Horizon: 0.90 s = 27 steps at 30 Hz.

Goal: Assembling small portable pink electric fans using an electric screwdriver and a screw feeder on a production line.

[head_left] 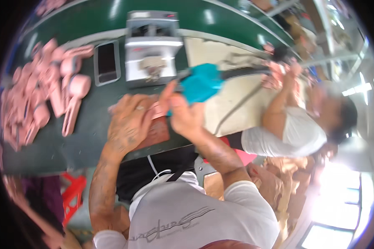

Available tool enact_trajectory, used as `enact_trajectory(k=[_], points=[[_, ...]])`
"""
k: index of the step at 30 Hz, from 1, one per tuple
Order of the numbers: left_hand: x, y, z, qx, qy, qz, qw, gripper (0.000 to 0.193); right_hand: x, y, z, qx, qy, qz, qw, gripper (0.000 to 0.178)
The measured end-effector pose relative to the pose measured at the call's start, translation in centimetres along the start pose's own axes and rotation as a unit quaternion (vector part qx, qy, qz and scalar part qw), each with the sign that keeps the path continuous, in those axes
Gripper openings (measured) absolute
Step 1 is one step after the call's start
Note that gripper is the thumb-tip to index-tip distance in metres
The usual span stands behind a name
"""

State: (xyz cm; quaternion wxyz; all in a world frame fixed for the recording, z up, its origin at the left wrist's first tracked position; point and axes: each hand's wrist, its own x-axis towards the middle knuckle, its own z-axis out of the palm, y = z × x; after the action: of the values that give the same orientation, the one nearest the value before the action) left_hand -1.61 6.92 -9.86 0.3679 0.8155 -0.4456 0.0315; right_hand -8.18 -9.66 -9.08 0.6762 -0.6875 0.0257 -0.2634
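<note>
My left hand (131, 120) lies over the table's near edge, its fingers bent down on a pink plastic part (158, 111). Beneath that part is a reddish-brown block (156, 132). Close on its right, my right hand (186, 118) is closed against a teal tool (201, 84), though blur hides the tool's exact kind and its tip. A thick dark cord seems to run from the teal tool to the right. Much of the pink part is hidden under my fingers.
Pink round-headed pieces with handles (43, 93) are heaped at the left of the dark green table (77, 151). Beside them lies a phone (107, 63). A grey-white machine (152, 47) stands behind my hands. At the right, a co-worker in a white sleeve (286, 133) handles pink pieces.
</note>
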Motion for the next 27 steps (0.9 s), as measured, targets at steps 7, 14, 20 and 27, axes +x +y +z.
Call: enact_trajectory(k=[7,14,20,27], points=[[0.9,1.3,0.4,-0.023,0.004,0.012,1.000,0.026,0.3,-0.4,-1.6,0.025,-0.023,0.010,0.999,0.020],[0.0,1.6,0.0,0.025,0.022,0.111,0.993,0.029,2.1,-3.6,-1.5,0.074,0.062,0.028,0.995,0.032],[-5.1,2.6,-2.2,-0.027,0.031,0.063,0.997,0.034,9.2,-4.2,-5.1,0.074,0.271,-0.176,0.944,0.035],[-14.1,-11.5,-12.4,-0.142,0.512,-0.271,0.802,0.053,9.2,3.6,-9.0,-0.032,0.311,-0.122,0.942,0.017]])
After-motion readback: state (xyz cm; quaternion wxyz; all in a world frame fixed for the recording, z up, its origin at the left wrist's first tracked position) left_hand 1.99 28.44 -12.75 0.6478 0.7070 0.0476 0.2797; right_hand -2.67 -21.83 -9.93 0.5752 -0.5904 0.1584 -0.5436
